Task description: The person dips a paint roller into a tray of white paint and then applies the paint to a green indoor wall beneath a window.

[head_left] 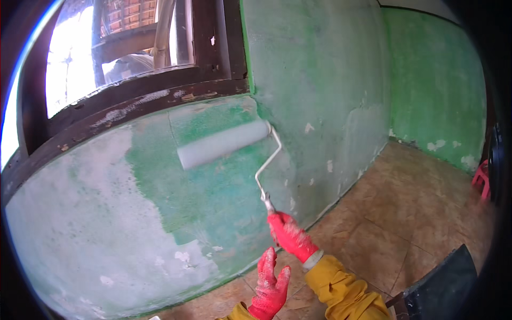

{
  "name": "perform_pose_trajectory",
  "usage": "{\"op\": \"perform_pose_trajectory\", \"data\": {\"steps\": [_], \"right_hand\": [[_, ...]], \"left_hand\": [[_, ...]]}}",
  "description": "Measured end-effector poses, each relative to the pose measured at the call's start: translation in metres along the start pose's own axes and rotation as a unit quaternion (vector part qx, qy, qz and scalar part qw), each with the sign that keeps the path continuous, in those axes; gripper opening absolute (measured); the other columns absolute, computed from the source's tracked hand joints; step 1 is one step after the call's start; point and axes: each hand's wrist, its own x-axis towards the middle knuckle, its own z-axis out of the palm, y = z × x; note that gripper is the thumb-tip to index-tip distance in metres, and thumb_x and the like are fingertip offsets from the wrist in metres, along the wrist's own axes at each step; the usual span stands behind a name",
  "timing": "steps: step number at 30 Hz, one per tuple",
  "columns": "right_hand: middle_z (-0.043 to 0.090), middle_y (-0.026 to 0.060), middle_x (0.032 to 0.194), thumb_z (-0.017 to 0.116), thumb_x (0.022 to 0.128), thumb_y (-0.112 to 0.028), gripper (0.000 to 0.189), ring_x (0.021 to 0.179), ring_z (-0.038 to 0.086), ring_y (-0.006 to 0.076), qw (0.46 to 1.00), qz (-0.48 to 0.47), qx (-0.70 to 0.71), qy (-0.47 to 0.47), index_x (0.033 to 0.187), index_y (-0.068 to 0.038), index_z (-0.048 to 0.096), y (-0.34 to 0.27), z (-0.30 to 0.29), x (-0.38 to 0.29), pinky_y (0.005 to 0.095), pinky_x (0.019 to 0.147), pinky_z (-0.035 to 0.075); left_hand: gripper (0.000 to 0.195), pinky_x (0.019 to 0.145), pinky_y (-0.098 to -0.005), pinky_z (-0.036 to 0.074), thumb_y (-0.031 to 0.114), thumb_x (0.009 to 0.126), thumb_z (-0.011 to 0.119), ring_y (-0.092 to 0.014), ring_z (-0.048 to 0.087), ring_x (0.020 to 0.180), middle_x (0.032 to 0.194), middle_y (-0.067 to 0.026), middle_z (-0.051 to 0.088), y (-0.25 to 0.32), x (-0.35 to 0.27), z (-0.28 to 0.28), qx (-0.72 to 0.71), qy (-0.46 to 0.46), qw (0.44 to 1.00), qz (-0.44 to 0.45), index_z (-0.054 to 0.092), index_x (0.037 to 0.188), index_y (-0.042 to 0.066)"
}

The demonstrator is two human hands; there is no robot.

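Observation:
My right hand [292,236], in a red work glove marked with white, is closed around the handle of a paint roller [224,144]. Its long white sleeve lies across the green wall [216,192] under the window, and its wire frame [267,164] bends down to the grip. Below and left of it, my left hand [270,286] wears a matching glove. Its fingers are apart and hold nothing. White coating [92,192] covers the wall's left part with a ragged edge. Whether the roller's far end presses on the wall is hard to tell.
A dark wooden window frame [132,94] borders the wall above. Brown floor tiles [380,228] run along its foot to the right. A dark panel-like object [442,284] stands at the lower right. A red plastic stool [482,180] is at the far right edge.

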Motion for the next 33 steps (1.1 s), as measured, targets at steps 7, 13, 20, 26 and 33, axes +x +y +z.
{"op": "perform_pose_trajectory", "data": {"steps": [7,13,20,26,33], "right_hand": [[0.041,-0.0034,0.056,0.047,0.093,-0.048,0.039,0.042,0.039,0.009,0.998,-0.032,0.052,-0.001,0.082,-0.011,0.05,-0.051,0.012,0.017,0.0258,0.039,0.034],[0.041,-0.0035,0.056,0.049,0.093,-0.048,0.037,0.042,0.039,0.0083,0.999,-0.033,0.028,-0.006,0.082,-0.012,0.05,-0.042,0.012,0.014,0.0251,0.039,0.034],[0.04,-0.004,0.055,0.048,0.093,-0.05,0.04,0.041,0.039,0.0084,0.998,-0.046,0.043,-0.019,0.078,-0.013,0.048,-0.073,-0.002,0.024,0.0249,0.038,0.033],[0.039,-0.0042,0.054,0.049,0.092,-0.048,0.039,0.04,0.038,0.0081,1.0,-0.015,0.015,-0.02,0.08,-0.012,0.048,-0.067,-0.002,0.021,0.0252,0.037,0.032],[0.042,-0.0026,0.057,0.047,0.093,-0.05,0.041,0.042,0.041,0.0092,0.996,-0.086,-0.034,-0.003,0.082,-0.011,0.053,-0.036,-0.008,0.035,0.0266,0.039,0.035]], "left_hand": [[0.061,0.102,-0.0391,0.039,-0.004,0.088,0.052,-0.028,0.043,0.123,0.137,-0.0162,0.034,0.01,0.005,-0.009,0.023,0.009,1.0,0.004,0.026,0.143,0.002],[0.06,0.102,-0.0384,0.039,-0.004,0.088,0.051,-0.028,0.044,0.123,0.137,-0.0158,0.035,0.018,0.007,-0.007,0.017,0.022,1.0,0.013,0.027,0.143,0.002],[0.06,0.102,-0.0382,0.039,-0.005,0.088,0.051,-0.027,0.044,0.124,0.137,-0.016,0.035,0.031,0.017,-0.01,0.037,0.022,0.999,0.024,0.027,0.143,0.002],[0.059,0.102,-0.0376,0.039,-0.004,0.089,0.05,-0.027,0.044,0.123,0.137,-0.0157,0.035,0.033,0.013,-0.008,0.009,0.027,0.999,0.023,0.028,0.143,0.003],[0.058,0.103,-0.0367,0.039,-0.004,0.09,0.049,-0.026,0.044,0.124,0.138,-0.0144,0.035,0.02,0.01,-0.005,0.022,0.01,1.0,0.006,0.028,0.143,0.004]]}}
